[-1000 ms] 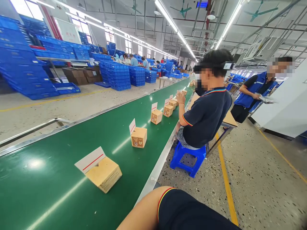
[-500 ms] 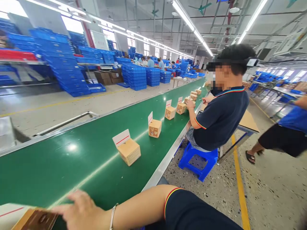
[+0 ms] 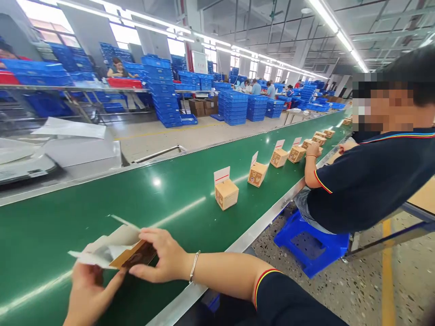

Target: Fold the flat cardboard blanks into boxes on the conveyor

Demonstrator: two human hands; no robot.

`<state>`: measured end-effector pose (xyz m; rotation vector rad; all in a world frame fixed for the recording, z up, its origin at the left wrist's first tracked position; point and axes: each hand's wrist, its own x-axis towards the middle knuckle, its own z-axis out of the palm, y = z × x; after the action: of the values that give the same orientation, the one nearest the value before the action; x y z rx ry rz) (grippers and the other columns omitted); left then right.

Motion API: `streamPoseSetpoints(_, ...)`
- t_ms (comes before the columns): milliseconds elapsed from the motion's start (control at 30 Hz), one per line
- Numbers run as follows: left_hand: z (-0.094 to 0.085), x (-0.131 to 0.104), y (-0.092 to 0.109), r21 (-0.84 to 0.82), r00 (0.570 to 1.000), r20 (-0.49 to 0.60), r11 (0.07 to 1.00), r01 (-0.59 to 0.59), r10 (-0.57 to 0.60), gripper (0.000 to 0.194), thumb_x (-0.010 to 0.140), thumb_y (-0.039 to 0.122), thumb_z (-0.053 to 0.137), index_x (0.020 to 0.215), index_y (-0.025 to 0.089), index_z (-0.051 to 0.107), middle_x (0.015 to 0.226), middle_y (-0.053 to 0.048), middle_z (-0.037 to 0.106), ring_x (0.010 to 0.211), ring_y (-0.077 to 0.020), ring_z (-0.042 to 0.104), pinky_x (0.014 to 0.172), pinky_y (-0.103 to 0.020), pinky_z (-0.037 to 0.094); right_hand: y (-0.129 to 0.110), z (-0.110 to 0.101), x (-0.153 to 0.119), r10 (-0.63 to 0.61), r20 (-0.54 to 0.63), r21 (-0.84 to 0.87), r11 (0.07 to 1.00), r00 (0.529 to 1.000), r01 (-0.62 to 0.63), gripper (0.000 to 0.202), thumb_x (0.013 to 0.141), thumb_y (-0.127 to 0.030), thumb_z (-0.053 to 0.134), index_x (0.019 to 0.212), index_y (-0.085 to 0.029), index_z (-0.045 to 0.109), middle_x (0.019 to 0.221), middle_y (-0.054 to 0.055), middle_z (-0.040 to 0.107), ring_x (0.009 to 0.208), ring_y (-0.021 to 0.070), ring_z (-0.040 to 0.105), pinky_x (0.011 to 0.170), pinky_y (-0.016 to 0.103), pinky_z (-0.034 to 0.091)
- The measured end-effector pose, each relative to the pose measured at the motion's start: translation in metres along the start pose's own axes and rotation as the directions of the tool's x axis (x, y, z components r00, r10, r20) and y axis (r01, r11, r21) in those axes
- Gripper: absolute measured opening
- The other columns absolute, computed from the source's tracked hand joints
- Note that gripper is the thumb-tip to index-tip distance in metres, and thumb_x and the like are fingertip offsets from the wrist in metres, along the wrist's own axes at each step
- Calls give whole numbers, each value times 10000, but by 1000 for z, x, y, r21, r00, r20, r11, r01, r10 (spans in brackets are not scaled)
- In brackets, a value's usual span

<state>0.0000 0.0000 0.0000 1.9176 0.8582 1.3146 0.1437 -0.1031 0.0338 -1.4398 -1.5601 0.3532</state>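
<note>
The open carton (image 3: 138, 256) lies between both hands, over the conveyor (image 3: 195, 231) close to its near edge; whether it rests there is hidden. The left hand (image 3: 90, 283) grips its left side, the right hand (image 3: 165, 254) pinches its right side, neither clearly nearer. Raised flaps mask its long axis. Beyond the right hand, a box (image 3: 227, 194) stands apart; farther along the near edge, a co-worker's hand (image 3: 313, 150) touches another

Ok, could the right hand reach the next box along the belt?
Probably, if the right hand lets go of the open box: only bare belt seems to separate that hand from the next box.
</note>
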Motion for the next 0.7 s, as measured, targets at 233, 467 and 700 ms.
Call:
streamPoseSetpoints(233, 13, -9, 2, -83, 998, 41, 995, 55, -52, 707, 694, 507, 689, 1297, 236, 441, 1150, -122, 600, 1004, -274, 637, 891, -445, 539, 23, -14, -1, -31, -146, 3, 999, 989, 32, 622, 748, -298, 656, 1304, -158, 415, 1322, 167, 513, 1274, 241, 475, 1089, 428, 386)
streamPoseSetpoints(467, 31, -6, 37, 133, 958, 69, 949, -287, 280, 365, 815, 373, 601, 1144, 223, 548, 1189, -115, 606, 1125, -270, 574, 960, -474, 479, 38, -42, 1, -93, -242, 34, 994, 966, 104, 383, 884, -258, 450, 1246, -201, 565, 1293, 149, 544, 1232, 224, 517, 1072, 436, 403)
streamPoseSetpoints(700, 51, 8, 57, 180, 946, 235, 946, -269, 225, 242, 861, 358, 494, 989, 232, 655, 1131, -99, 650, 1098, -266, 532, 991, -483, 410, 48, -72, 15, -60, -68, 25, 998, 996, 61, 367, 705, -471, 736, 1008, -265, 715, 1355, 91, 489, 1275, 294, 444, 1088, 519, 343)
